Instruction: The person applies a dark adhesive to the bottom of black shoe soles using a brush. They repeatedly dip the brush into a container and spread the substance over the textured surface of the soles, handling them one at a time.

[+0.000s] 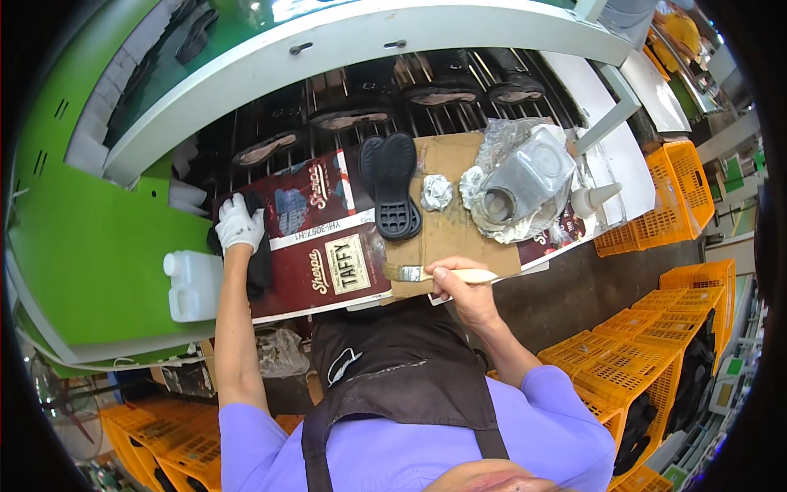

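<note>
My left hand (239,225), in a white glove, lies over a pile of black shoe soles (261,266) at the left of the work surface. Its thumb stands apart from the fingers, and the fingertips rest on the pile. Bare, my right hand (464,289) is closed round the pale handle of a flat paintbrush (471,275). The bristles point left, over the near edge of a brown cardboard sheet (451,246). Beyond the brush, black soles (395,184) lie together, one with its grid side up. Beside them sits a crumpled white wad (436,192).
A clear plastic container (533,176) lies tilted in crumpled film, next to a nozzle bottle (596,198). A white jug (195,287) stands at left. Behind, a rack of rollers (328,90) carries several shoe parts under a pale frame (344,33). Orange crates (656,328) stand right.
</note>
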{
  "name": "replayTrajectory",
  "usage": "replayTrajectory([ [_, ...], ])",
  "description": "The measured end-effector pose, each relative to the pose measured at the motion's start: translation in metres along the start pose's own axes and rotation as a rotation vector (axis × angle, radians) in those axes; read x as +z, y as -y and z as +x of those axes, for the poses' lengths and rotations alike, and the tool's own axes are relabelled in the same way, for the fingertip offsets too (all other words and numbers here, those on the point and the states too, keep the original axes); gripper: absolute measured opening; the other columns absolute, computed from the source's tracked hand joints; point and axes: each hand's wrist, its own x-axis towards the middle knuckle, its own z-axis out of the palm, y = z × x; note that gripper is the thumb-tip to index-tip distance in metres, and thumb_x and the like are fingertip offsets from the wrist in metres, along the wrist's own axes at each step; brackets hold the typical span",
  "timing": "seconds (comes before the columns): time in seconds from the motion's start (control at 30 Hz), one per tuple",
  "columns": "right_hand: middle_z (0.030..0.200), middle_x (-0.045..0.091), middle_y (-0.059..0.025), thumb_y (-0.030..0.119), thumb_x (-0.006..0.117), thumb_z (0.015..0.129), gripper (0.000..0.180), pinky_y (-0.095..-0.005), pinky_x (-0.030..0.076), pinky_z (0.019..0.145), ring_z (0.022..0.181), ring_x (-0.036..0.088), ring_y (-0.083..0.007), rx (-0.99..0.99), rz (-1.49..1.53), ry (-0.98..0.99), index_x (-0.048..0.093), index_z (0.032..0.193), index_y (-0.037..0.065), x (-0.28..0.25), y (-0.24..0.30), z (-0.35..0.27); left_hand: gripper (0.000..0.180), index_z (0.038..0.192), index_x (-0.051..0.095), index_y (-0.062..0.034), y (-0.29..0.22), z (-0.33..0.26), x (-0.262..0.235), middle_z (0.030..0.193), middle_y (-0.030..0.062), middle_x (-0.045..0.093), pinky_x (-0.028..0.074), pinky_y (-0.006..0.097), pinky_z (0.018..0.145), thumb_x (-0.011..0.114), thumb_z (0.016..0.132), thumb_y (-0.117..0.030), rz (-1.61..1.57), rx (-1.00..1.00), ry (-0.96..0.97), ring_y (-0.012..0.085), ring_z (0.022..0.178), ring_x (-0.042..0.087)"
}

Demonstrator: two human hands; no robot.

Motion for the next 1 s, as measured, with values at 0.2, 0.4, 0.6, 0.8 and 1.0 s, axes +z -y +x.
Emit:
replayTrajectory([
  [0.2,0.065,0.059,-0.0028,0.013,0.061,0.086,0.016,-0.0188,0.040,0.051,0.055,0.051,-0.0061,0.010,0.023,0.024,0.066,0.090,-0.002,0.006,-0.002,0.003,0.060,0.126,0.045,-0.0049,0.004,-0.001,0.002,0.122,0.0211,0.049,0.044,0.047,0.088,0.062,0.078,-0.036,-0.004,0.006,-0.026,0.0377,0.113,0.047],
  [0.4,0.067,0.059,-0.0020,0.013,0.061,0.086,0.016,-0.0185,0.041,0.052,0.058,0.051,-0.0054,0.036,0.028,0.011,0.066,0.091,-0.002,0.005,-0.005,0.003,0.062,0.127,0.043,-0.0050,0.000,-0.002,-0.002,0.124,0.0207,0.047,0.044,0.047,0.088,0.063,0.077,-0.036,-0.021,-0.022,0.007,0.0372,0.115,0.045],
  [0.6,0.067,0.057,0.0020,0.016,0.061,0.088,0.018,-0.0172,0.037,0.049,0.057,0.047,-0.0027,0.021,0.052,0.025,0.067,0.094,0.001,0.007,-0.003,0.003,0.065,0.127,0.041,-0.0059,0.002,-0.004,0.002,0.128,0.0209,0.044,0.043,0.048,0.091,0.066,0.075,-0.035,-0.054,-0.058,-0.020,0.0394,0.120,0.041],
  [0.8,0.067,0.056,0.0020,0.019,0.062,0.088,0.020,-0.0176,0.038,0.049,0.058,0.048,-0.0031,0.033,0.095,0.022,0.067,0.094,0.001,0.003,-0.008,0.004,0.077,0.132,0.034,0.0004,-0.004,-0.046,-0.016,0.134,0.0242,0.038,0.040,0.047,0.096,0.069,0.073,-0.035,-0.043,-0.161,0.001,0.0421,0.123,0.038],
  [1.0,0.068,0.056,-0.0002,0.019,0.061,0.088,0.021,-0.0182,0.039,0.050,0.058,0.048,-0.0047,0.048,0.103,0.037,0.066,0.095,0.000,0.004,-0.007,0.005,0.079,0.135,0.030,0.0022,-0.016,-0.110,-0.030,0.136,0.0253,0.036,0.037,0.046,0.099,0.069,0.074,-0.030,-0.092,-0.292,-0.110,0.0407,0.123,0.037],
])
